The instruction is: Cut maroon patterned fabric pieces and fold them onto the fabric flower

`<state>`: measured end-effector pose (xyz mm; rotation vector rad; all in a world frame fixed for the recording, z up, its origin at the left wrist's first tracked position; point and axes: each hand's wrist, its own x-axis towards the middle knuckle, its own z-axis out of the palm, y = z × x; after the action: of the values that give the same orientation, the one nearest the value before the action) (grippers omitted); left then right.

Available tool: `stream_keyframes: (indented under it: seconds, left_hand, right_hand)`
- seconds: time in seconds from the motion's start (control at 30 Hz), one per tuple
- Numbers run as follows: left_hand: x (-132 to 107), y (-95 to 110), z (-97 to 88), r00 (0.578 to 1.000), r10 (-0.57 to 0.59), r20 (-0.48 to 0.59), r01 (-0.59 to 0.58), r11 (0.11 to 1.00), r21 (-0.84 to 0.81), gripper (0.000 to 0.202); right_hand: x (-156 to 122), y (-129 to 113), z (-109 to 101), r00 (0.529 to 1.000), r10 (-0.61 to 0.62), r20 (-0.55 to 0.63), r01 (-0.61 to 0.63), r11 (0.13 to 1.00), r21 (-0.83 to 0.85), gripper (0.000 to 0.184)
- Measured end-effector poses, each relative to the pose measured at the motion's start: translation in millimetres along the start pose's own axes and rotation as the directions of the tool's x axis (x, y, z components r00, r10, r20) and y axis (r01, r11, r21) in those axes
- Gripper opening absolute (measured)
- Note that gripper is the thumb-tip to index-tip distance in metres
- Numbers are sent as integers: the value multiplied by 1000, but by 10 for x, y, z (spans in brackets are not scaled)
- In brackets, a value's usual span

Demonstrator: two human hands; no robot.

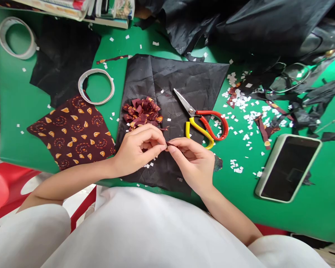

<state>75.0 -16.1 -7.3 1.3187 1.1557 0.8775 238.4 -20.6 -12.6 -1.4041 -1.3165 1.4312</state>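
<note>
My left hand (pixel 138 149) and my right hand (pixel 194 162) meet over a black cloth (pixel 178 78) near the table's front edge. Both pinch one small maroon fabric piece (pixel 169 143) between thumb and fingertips. Just beyond my left hand lies a fabric flower (pixel 142 111) of folded maroon patterned petals, resting on the black cloth. Scissors (pixel 203 119) with red and yellow handles lie shut on the cloth, beyond my right hand.
A maroon patterned cloth (pixel 72 132) lies at the left on the green table (pixel 16 100). Two tape rolls (pixel 96 86) (pixel 16 37) sit behind it. A phone (pixel 289 167) lies at the right. White paper bits (pixel 245 108), black fabric scraps (pixel 309 100) and books (pixel 80 9) lie beyond.
</note>
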Motion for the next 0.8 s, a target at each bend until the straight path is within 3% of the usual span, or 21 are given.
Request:
stream_keyframes:
  seconds: [0.27, 0.5, 0.7, 0.8]
  left_hand:
    - [5, -24, 11, 1000, -15, -13, 15, 1000, -12, 4]
    - [-35, -61, 49, 994, -110, -1, 108, 981, -163, 16]
    - [-25, -44, 5, 997, 70, 18, -72, 980, 185, 6]
    - [-10, -31, -5, 998, 60, 4, -59, 971, 231, 10]
  right_hand:
    - [-29, 0, 25, 999, 24, -21, -23, 1000, 17, 5]
    - [-14, 14, 32, 999, -34, 5, 34, 996, 77, 3]
    - [8, 13, 12, 994, -99, 36, 98, 995, 18, 2]
    - [21, 19, 10, 986, -168, 19, 169, 982, -86, 3]
